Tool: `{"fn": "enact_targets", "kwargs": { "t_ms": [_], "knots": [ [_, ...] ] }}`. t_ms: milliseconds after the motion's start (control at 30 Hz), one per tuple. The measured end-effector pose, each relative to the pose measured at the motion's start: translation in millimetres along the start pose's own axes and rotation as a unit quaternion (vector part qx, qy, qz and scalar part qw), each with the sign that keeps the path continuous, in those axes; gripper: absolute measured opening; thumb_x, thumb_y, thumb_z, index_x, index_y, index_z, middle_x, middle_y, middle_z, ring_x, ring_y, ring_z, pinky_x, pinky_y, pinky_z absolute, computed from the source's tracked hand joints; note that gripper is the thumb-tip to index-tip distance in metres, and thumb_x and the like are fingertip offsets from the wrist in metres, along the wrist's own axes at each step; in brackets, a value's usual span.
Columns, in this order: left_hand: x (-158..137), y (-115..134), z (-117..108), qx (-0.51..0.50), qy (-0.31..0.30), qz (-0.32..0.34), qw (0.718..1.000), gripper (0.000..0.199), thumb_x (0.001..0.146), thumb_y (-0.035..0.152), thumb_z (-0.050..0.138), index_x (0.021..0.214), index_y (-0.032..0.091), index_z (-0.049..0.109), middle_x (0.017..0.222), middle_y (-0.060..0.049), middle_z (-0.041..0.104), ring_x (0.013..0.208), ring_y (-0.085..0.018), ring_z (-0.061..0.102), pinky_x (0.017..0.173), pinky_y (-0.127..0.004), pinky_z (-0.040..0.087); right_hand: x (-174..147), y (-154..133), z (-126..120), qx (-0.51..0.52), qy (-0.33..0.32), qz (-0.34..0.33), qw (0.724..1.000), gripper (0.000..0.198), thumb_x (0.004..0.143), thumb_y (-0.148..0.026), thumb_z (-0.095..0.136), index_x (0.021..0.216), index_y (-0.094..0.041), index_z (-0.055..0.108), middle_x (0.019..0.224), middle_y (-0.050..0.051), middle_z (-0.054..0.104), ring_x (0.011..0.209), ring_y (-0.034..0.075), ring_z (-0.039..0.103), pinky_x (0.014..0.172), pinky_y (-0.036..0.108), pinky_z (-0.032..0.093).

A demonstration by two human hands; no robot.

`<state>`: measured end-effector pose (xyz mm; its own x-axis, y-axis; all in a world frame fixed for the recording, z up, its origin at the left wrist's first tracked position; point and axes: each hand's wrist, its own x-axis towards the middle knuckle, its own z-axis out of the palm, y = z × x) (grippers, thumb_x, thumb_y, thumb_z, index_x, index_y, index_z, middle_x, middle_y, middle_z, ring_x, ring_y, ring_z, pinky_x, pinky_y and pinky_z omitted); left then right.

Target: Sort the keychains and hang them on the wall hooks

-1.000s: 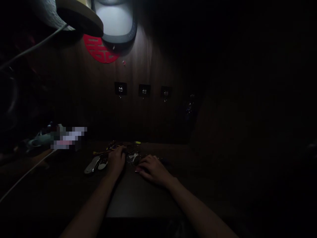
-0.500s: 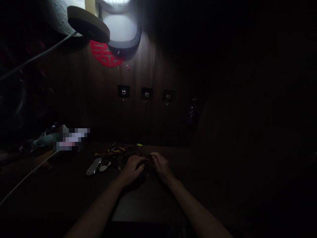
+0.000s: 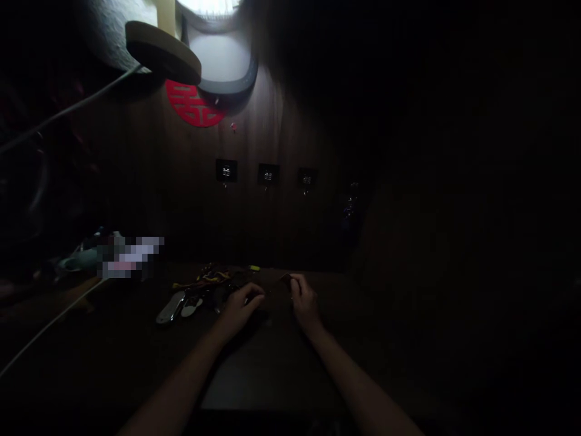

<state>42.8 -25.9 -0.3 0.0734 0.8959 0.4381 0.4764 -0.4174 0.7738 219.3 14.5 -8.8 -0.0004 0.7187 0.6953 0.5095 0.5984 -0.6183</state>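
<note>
The scene is very dark. My right hand (image 3: 305,303) is closed on a small, thin, reddish-brown piece (image 3: 285,278) that sticks out past the fingertips to the left. What kind of thing it is does not show. My left hand (image 3: 240,306) hovers over the dark table (image 3: 254,381), thumb and forefinger tips brought together in a pinch. Anything between them is too small or dark to make out. Just left of this hand lies a heap of small items with yellow and reddish cords (image 3: 206,280), a pale oval piece (image 3: 191,307) and a silver-edged elongated object (image 3: 170,307).
A bright lamp (image 3: 222,54) lights the wooden back wall near a red paper-cut (image 3: 195,104). Wall sockets (image 3: 268,175) sit in a row. A white cable (image 3: 54,324) runs across the left side. A small yellow-green item (image 3: 254,267) lies at the table's back.
My hands, close together before, have moved apart. The right hand has shifted slightly right and up with the reddish-brown piece, while the left hand has stayed nearly in place.
</note>
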Motion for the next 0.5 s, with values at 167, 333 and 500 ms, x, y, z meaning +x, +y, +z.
{"fn": "enact_targets", "kwargs": {
  "t_ms": [167, 333, 500],
  "knots": [
    [4.3, -0.1, -3.9, -0.058, 0.047, -0.027, 0.997, 0.020, 0.077, 0.033, 0.049, 0.083, 0.019, 0.062, 0.085, -0.001, 0.066, 0.083, -0.018, 0.059, 0.076, -0.028, 0.045, 1.7, 5.2, -1.1, -0.019, -0.015, 0.013, 1.000, 0.024, 0.083, -0.032, 0.035, 0.084, -0.020, 0.056, 0.072, 0.003, 0.064, 0.067, 0.016, 0.060, 0.064, 0.025, 0.044],
    [7.7, -1.4, -4.1, -0.173, 0.068, -0.066, 0.980, 0.022, 0.073, 0.032, 0.054, 0.090, 0.018, 0.059, 0.089, -0.003, 0.066, 0.084, -0.018, 0.063, 0.078, -0.031, 0.048, -0.8, 1.3, -1.2, -0.024, -0.075, -0.018, 0.997, 0.021, 0.081, -0.026, 0.040, 0.091, -0.021, 0.057, 0.085, 0.003, 0.066, 0.078, 0.016, 0.062, 0.071, 0.026, 0.045],
    [8.6, -6.1, 0.1, -0.302, 0.045, -0.101, 0.947, 0.034, 0.068, 0.034, 0.063, 0.096, 0.016, 0.055, 0.092, -0.006, 0.067, 0.085, -0.020, 0.065, 0.079, -0.034, 0.050, -3.6, -1.5, 0.2, -0.062, -0.110, -0.055, 0.990, 0.020, 0.083, -0.024, 0.043, 0.095, -0.023, 0.058, 0.091, 0.003, 0.066, 0.085, 0.017, 0.060, 0.079, 0.029, 0.043]
  ]
}}
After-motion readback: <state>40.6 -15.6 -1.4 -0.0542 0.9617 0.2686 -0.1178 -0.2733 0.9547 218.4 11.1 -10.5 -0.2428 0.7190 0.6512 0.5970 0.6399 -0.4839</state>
